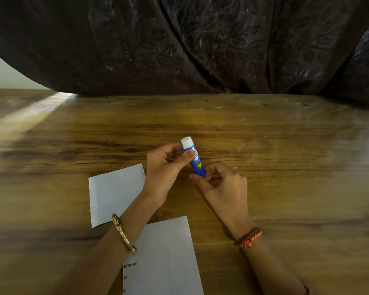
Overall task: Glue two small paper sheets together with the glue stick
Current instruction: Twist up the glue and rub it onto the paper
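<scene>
Glue stick (193, 158): blue tube, white cap, gripped by both hands.

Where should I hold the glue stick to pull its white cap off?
Probably hold the blue tube's bottom end of the glue stick, as the right hand does, and pinch the white cap from the side, where the left hand sits. The stick tilts cap-end away.

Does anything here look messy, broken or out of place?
Nothing stands out. The glue stick is intact, held by the left hand and right hand. Both paper sheets lie flat on the table, slightly skewed, uncreased.
</scene>
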